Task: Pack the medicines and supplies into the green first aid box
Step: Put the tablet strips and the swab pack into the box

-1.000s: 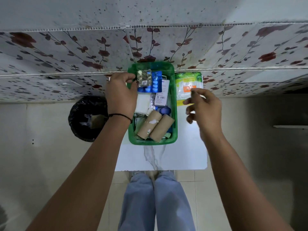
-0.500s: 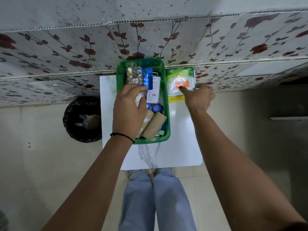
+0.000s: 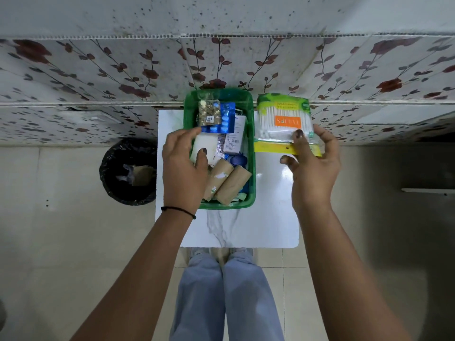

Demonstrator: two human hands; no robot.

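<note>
The green first aid box (image 3: pixel 251 153) stands on a small white table (image 3: pixel 270 217) against the wall. Inside lie blister packs (image 3: pixel 209 116), a white carton (image 3: pixel 235 137), a white pad (image 3: pixel 205 146), a blue cap (image 3: pixel 237 159) and two brown bandage rolls (image 3: pixel 227 183). My left hand (image 3: pixel 183 166) rests over the box's left side, fingers spread, thumb on the white pad. My right hand (image 3: pixel 311 166) grips the lower edge of a green-and-yellow pack of cotton buds (image 3: pixel 282 119), which is just right of the box.
A black-lined waste bin (image 3: pixel 128 172) stands on the floor left of the table. A floral-patterned wall (image 3: pixel 123 70) rises right behind the table. My legs in light jeans (image 3: pixel 221 291) are below the table's near edge.
My right hand reached the cotton bud pack and closed on its lower edge. My left hand moved down from the blister packs at the box's far end to the white pad.
</note>
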